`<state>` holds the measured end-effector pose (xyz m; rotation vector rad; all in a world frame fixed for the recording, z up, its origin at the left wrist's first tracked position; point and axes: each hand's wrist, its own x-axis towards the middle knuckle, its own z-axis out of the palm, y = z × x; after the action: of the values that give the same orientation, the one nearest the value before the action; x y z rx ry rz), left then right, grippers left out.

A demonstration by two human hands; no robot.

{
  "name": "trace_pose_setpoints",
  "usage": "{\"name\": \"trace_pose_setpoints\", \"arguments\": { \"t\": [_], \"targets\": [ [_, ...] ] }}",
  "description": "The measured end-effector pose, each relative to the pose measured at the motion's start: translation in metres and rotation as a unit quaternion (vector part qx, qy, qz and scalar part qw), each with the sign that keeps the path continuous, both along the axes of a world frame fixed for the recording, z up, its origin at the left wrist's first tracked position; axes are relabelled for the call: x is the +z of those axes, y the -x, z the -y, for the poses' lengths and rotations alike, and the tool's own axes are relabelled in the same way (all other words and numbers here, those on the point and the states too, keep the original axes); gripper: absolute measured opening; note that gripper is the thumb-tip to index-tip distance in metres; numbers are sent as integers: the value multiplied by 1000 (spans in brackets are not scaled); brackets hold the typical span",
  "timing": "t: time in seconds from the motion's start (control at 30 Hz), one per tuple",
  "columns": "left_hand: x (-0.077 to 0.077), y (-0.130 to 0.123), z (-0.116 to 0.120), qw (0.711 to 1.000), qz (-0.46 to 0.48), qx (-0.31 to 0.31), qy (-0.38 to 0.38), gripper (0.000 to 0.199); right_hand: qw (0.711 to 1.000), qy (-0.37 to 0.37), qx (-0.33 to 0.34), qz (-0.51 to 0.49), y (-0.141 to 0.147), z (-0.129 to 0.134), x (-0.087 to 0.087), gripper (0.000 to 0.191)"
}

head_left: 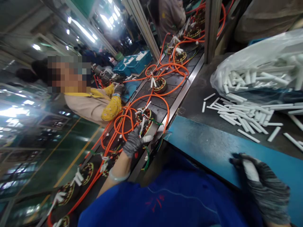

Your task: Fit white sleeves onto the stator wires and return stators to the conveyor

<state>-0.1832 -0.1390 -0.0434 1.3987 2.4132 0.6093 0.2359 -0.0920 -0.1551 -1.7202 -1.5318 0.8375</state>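
The conveyor belt (175,78) runs away from the camera, loaded with a row of wound motor stators trailing orange cables (165,67). The nearest stator (145,121) sits at the belt's near edge, right under the gloved left hand (133,143). That hand's fingers are curled onto its rim and the white sleeves sticking up from it, a loose pinch rather than a full grab.

My guess is that the stator is dense and heavy for its size: steel core, copper windings. The core is rigid, but the windings and lead wires look easy to snag. I'd grip the outer ring, not the cables or sleeves.

To the right, on the dark bench, is a plastic bag (258,63) with white tubes (243,118) spilling out. They're light and stiff-ish and probably roll.

The right hand (262,186), also gloved, rests on the blue board (213,148), fingers closed around one white tube.
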Motion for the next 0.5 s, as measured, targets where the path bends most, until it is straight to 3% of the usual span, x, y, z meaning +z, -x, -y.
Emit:
{"name": "trace_pose_setpoints", "arguments": {
  "t": [0.13, 0.27, 0.37, 0.5],
  "targets": [
    [-31, 27, 12, 987, -82, 45, 133, 82, 1000, -13, 13, -1, 4, -1, 6, 57],
    [-47, 29, -3, 932, -223, 72, 275, 84, 999, -37, 36, -2, 5, -2, 8, 51],
    [-43, 23, -23, 896, -287, 90, 327, 85, 997, -62, 50, -1, 3, -2, 4, 48],
    [-19, 21, -38, 874, -306, 81, 369, 84, 991, -112, 73, -4, 2, 0, -6, 41]
  ]
}}
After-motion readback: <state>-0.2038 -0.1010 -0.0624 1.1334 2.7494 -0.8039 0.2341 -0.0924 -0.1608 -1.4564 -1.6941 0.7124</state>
